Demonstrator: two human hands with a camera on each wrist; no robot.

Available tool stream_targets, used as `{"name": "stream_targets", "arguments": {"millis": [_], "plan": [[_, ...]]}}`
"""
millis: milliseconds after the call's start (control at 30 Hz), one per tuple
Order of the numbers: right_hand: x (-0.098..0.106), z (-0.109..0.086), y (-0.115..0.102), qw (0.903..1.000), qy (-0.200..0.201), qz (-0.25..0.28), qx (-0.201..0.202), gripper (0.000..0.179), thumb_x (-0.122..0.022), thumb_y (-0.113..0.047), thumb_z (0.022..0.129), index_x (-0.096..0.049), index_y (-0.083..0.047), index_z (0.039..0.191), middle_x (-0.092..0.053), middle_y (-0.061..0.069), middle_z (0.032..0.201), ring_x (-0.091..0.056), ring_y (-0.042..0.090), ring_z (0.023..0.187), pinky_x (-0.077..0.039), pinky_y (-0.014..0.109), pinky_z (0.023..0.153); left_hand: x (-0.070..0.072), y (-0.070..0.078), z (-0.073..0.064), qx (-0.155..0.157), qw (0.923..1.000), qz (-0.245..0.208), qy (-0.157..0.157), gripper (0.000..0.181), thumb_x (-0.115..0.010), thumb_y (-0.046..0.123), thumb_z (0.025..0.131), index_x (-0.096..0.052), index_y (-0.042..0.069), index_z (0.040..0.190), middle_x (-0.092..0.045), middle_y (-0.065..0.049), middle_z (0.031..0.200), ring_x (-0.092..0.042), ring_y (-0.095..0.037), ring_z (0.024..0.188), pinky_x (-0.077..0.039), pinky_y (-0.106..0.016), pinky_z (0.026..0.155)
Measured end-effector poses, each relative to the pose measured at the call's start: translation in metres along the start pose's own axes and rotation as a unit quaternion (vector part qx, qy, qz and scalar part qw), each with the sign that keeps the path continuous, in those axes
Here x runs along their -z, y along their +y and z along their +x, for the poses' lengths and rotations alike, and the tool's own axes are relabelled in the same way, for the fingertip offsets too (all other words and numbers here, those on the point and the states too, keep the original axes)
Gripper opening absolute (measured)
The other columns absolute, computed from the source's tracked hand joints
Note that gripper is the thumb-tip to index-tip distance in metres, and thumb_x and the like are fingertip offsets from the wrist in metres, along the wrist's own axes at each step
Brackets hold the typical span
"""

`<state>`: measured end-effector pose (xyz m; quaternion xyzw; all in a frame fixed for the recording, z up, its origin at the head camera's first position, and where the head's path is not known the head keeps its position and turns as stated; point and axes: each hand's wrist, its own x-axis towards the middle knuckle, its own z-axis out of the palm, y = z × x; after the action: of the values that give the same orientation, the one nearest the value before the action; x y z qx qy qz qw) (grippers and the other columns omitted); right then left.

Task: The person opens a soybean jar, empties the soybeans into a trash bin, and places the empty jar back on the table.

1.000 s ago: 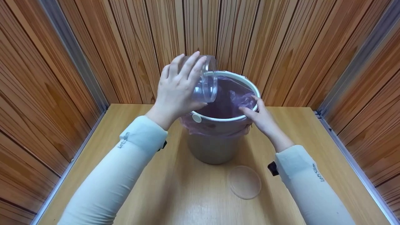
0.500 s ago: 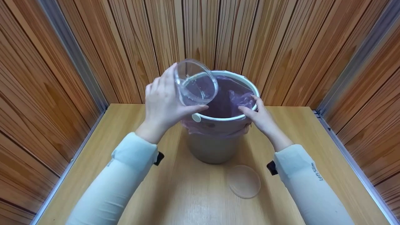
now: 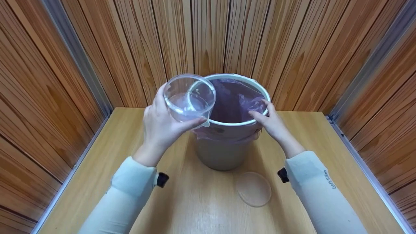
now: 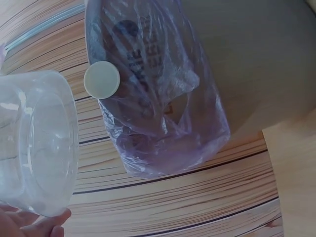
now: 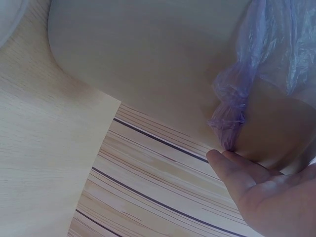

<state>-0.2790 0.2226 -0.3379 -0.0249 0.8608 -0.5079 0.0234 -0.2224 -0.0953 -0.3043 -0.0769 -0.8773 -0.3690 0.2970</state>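
Observation:
My left hand (image 3: 162,123) grips a clear round plastic jar (image 3: 187,94), thumb at its near side and fingers round its left. In the head view its open mouth faces up toward me, and small pale specks show through it. The jar overlaps the left rim of the trash can (image 3: 221,154), which is lined with a thin purple bag (image 3: 224,135) folded over the rim. My right hand (image 3: 273,120) holds the can's right rim, thumb over the inside edge. In the right wrist view its fingers (image 5: 232,170) lie against the outer wall, beside a knotted bunch of bag.
A clear round lid (image 3: 254,189) lies flat on the wooden table (image 3: 208,214), in front of the can and slightly right. Wood-patterned walls (image 3: 208,35) stand behind and on both sides, with metal strips along the corners.
The left hand has drawn the jar left and down from over the can's opening, turning it from mouth-down toward the can to mouth-up. The right hand stays on the rim.

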Motion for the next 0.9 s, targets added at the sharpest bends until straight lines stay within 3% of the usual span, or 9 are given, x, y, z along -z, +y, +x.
{"name": "stream_targets", "arguments": {"millis": [200,533,900], "plan": [[0.001,-0.001,0.0,1.0,-0.001,-0.004,-0.004,0.09,-0.058,-0.047,0.094,-0.006,-0.014,0.16,-0.019,0.025,0.162,-0.022,0.04,0.149,-0.02,0.056,0.121,0.001,-0.011,-0.018,0.033,0.9988,-0.031,0.017,0.123,-0.087,0.066,0.055,-0.034,0.008,0.15,-0.057,-0.008,0.14,-0.058,-0.029,0.113,-0.041,-0.047,0.097],[0.002,-0.003,0.001,1.0,-0.005,-0.006,-0.005,0.091,-0.058,-0.05,0.093,-0.006,-0.017,0.16,-0.02,0.023,0.162,-0.022,0.038,0.149,-0.021,0.057,0.12,-0.002,-0.031,-0.044,0.04,0.9969,-0.053,0.042,0.12,-0.091,0.059,0.054,-0.037,0.006,0.147,-0.056,-0.005,0.144,-0.058,-0.03,0.122,-0.041,-0.052,0.1],[0.0,-0.004,0.0,0.9999,-0.003,0.002,-0.011,0.091,-0.058,-0.053,0.093,-0.006,-0.019,0.16,-0.018,0.021,0.163,-0.019,0.039,0.15,-0.019,0.06,0.12,-0.016,-0.05,-0.072,0.084,0.9933,-0.078,0.014,0.121,-0.094,0.051,0.055,-0.033,0.005,0.148,-0.052,-0.012,0.147,-0.054,-0.033,0.132,-0.042,-0.053,0.108]]}}
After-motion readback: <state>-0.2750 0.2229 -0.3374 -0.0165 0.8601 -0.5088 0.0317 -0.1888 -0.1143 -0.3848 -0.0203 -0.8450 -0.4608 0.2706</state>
